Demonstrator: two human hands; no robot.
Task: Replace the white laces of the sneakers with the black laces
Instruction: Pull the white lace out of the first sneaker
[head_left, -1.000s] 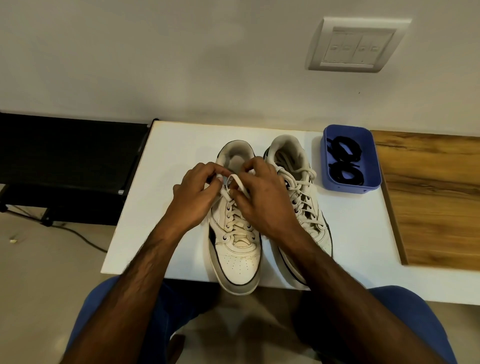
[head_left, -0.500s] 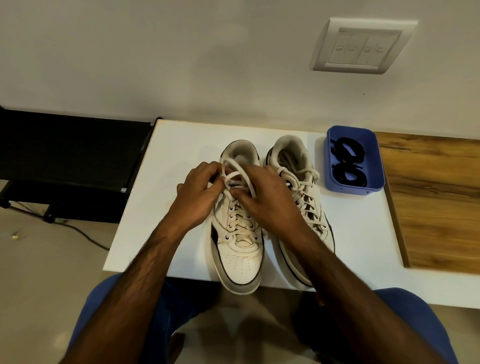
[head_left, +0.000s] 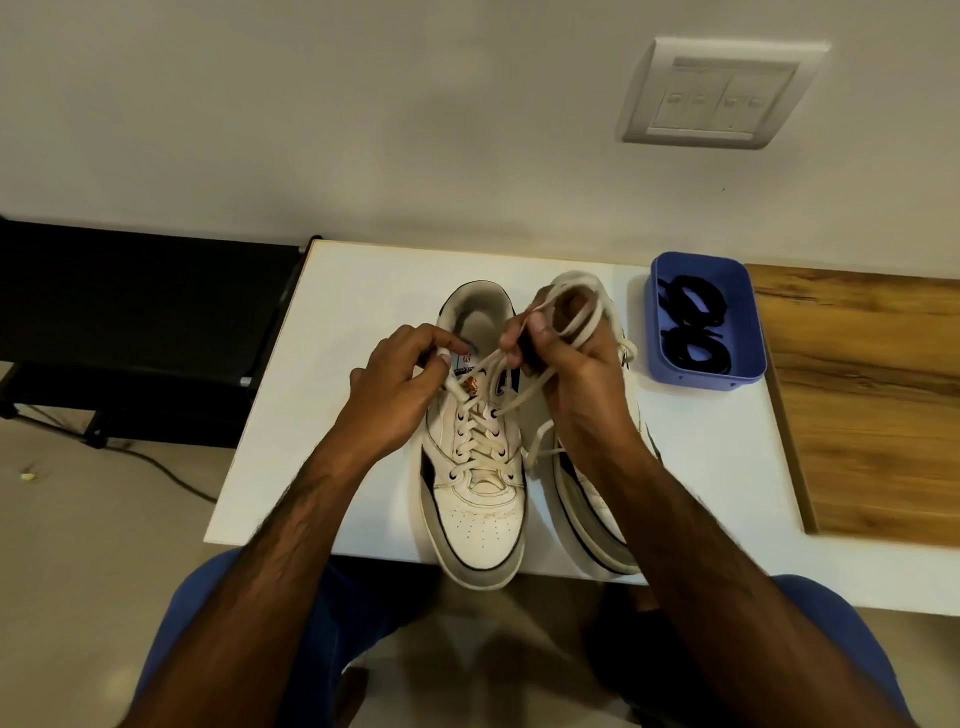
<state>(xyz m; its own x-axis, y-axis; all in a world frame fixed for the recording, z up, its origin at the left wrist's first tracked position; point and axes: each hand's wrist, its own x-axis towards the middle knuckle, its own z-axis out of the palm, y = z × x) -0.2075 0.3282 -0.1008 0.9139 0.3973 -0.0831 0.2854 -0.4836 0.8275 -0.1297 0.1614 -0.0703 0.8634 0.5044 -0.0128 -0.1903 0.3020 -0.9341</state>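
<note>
On my left, my left hand (head_left: 397, 382) pinches one end of the white lace (head_left: 511, 371) just above the top eyelets of the left sneaker (head_left: 475, 467), fingers curled round it. That shoe sits toe toward me, hanging slightly over the near edge of the white worktop (head_left: 363, 312). Its knot is undone, but the lace is still crossed through the lower eyelets. Further right, my right hand (head_left: 563, 358) grips the loose loops of the same lace, lifted above the shoe's collar. Behind my right hand and forearm, the right sneaker (head_left: 597, 525) looks fully laced in white, though I hide much of it. Rightmost, the black laces (head_left: 696, 332) lie coiled in the blue tray (head_left: 748, 322), untouched. By my reckoning I'm barely started: both white laces must come out, then both black ones go in.
</note>
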